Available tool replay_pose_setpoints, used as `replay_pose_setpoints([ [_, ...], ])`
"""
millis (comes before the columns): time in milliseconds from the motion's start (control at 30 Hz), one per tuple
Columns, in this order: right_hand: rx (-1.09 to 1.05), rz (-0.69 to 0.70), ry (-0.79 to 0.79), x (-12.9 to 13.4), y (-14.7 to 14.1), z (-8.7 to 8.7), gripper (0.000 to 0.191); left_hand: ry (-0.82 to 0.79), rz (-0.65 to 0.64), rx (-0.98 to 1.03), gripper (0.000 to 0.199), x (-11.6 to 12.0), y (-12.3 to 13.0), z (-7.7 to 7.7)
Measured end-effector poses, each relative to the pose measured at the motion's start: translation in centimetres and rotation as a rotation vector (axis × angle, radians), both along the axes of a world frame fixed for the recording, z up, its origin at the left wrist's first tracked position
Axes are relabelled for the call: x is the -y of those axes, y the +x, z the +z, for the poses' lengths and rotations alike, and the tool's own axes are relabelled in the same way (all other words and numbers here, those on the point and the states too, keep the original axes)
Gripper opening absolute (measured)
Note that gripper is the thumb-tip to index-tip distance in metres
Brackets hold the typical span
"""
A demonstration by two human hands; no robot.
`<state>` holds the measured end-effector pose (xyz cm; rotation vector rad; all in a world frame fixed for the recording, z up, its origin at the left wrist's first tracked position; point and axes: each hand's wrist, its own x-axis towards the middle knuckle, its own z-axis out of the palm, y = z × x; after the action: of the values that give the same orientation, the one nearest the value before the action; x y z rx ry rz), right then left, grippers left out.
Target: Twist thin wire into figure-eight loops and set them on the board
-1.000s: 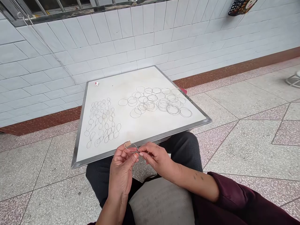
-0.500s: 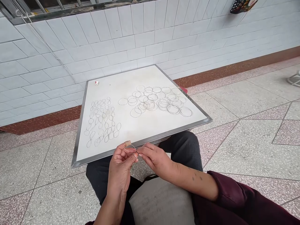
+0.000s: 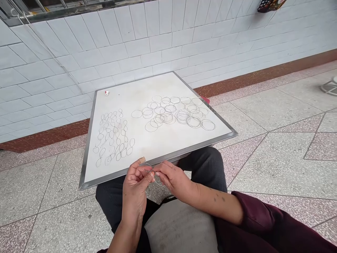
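Below the near edge of a white board, my left hand (image 3: 137,179) pinches a thin wire loop (image 3: 144,163) between thumb and fingers. My right hand (image 3: 172,177) grips the same wire beside it, and the fingertips of both hands nearly touch. Part of the wire curves out below the fingertips. A tan wrap covers one left fingertip. On the board's left lie several twisted figure-eight wires (image 3: 122,149). Several round wire rings (image 3: 193,122) overlap at the middle and right.
The white board (image 3: 155,140) has a metal rim and spans the person's knees. A small red and white item (image 3: 106,93) sits near its far left corner. Behind stands a tiled wall (image 3: 131,52); a stool (image 3: 330,87) is at far right.
The wire loop between my hands has turned, and a curve of it now shows below the fingertips. Both hands stay at nearly the same place, still closed on the wire.
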<state>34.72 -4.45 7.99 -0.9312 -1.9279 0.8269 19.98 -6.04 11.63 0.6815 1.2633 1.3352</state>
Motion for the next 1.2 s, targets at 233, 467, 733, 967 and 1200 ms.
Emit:
replay_pose_setpoints([
  [233, 0.004, 0.019, 0.017, -0.16, 0.16, -0.28, 0.021, 0.030, -0.012, -0.069, 0.052, 0.05, -0.24, -0.53],
  [467, -0.034, 0.002, 0.031, -0.26, 0.19, -0.18, 0.017, 0.035, 0.005, -0.011, 0.053, -0.02, -0.21, -0.84],
  [733, 0.039, -0.006, 0.098, -0.35, 0.13, -0.72, 0.017, 0.021, 0.026, 0.028, 0.050, -0.18, 0.13, -0.92],
  [967, -0.052, -0.010, -0.062, -0.15, -0.08, -0.67, 0.013, 0.014, 0.021, 0.016, 0.047, -0.16, 0.23, -0.99],
  [1200, -0.224, -0.008, -0.253, 0.06, 0.04, -0.49, 0.022, -0.047, -0.035, 0.034, 0.056, -0.37, 0.28, -0.35],
])
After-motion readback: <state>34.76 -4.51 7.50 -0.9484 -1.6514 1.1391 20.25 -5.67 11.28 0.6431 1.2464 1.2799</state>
